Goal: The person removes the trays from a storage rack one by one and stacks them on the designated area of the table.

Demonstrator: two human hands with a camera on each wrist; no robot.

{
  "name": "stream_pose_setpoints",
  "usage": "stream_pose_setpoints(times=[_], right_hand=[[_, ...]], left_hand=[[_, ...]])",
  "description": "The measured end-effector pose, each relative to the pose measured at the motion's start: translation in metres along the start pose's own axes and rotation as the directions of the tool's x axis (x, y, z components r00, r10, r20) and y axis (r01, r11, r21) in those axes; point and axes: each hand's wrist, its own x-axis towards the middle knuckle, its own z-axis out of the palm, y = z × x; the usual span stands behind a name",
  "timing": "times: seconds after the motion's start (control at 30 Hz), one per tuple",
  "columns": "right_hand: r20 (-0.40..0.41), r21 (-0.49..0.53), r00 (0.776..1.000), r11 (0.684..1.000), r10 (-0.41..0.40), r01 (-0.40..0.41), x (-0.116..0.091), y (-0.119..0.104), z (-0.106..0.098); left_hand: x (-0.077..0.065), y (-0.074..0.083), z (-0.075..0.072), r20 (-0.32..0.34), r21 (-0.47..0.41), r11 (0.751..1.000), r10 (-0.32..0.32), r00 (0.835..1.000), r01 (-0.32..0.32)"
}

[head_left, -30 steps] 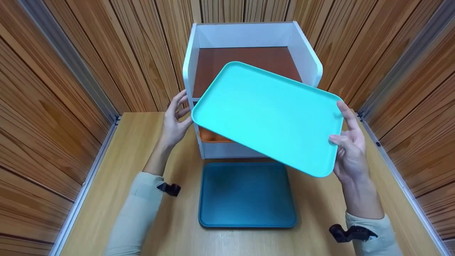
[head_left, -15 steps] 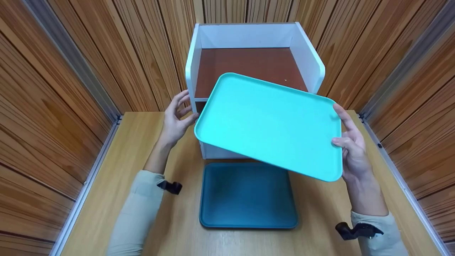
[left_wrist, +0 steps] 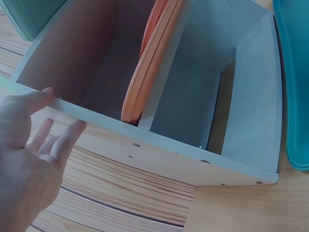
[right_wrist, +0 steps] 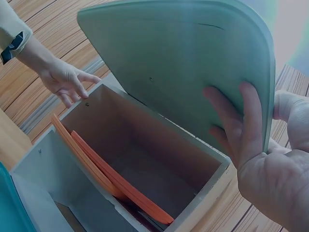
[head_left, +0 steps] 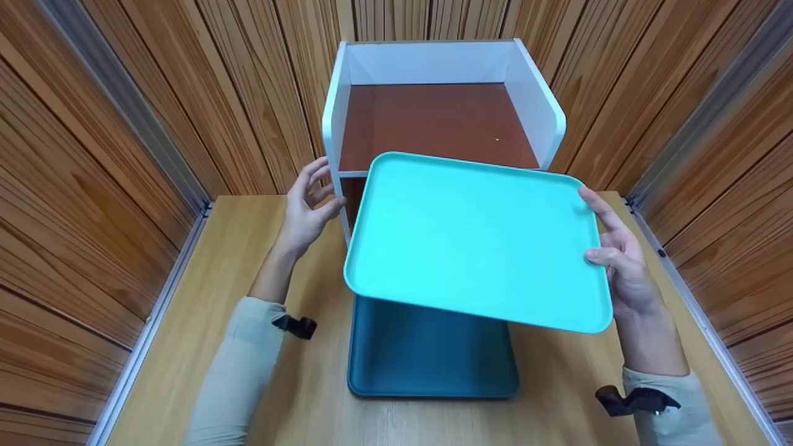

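Observation:
My right hand (head_left: 629, 269) grips the right short edge of a turquoise tray (head_left: 477, 241), thumb on its upper face. In the right wrist view, fingers (right_wrist: 251, 111) press the tray's underside (right_wrist: 178, 63). The tray hangs slightly tilted before a white shelf unit (head_left: 551, 118) with brown boards. My left hand (head_left: 303, 214) holds the unit's left side panel, its thumb (left_wrist: 41, 99) over the front edge and fingers against the outer face. Orange trays (left_wrist: 154, 63) lie in the middle compartment, seen in both wrist views; the turquoise tray hides them from the head view.
A dark blue tray (head_left: 433, 359) lies on the wooden table (head_left: 297, 396) before the unit, its back part covered by the turquoise tray. Wood-panelled walls (head_left: 93, 155) stand at the back and both sides, with metal rails along the table's sides.
My right hand has lowered the turquoise tray towards me and turned it closer to level. It now covers the orange tray and part of the blue one. The left hand stays at the panel.

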Motion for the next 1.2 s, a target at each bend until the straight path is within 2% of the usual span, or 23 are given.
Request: stream_pose_setpoints(times=[0.33,0.5,0.87,1.1,1.2], right_hand=[[0.022,-0.05,0.999,0.998,0.026,-0.025,-0.005,0.002,-0.007],[0.074,-0.041,0.996,0.998,0.041,-0.038,-0.006,0.006,-0.013],[0.183,-0.01,0.975,0.991,0.13,-0.131,-0.012,0.024,-0.023],[0.19,0.002,0.969,0.987,0.156,-0.16,-0.018,0.037,-0.031],[0.221,0.016,0.962,0.985,0.163,-0.17,-0.02,0.042,-0.035]], left_hand=[[-0.002,-0.001,0.001,-0.009,0.036,0.999,0.023,1.0,-0.023],[-0.003,-0.001,0.001,-0.007,0.039,0.999,0.021,1.0,-0.021],[-0.003,-0.003,0.002,0.001,0.042,0.998,0.042,0.999,-0.042],[-0.003,0.0,0.002,-0.009,0.056,0.998,0.025,1.0,-0.025],[-0.003,0.0,0.003,-0.011,0.055,0.998,0.027,1.0,-0.026]])
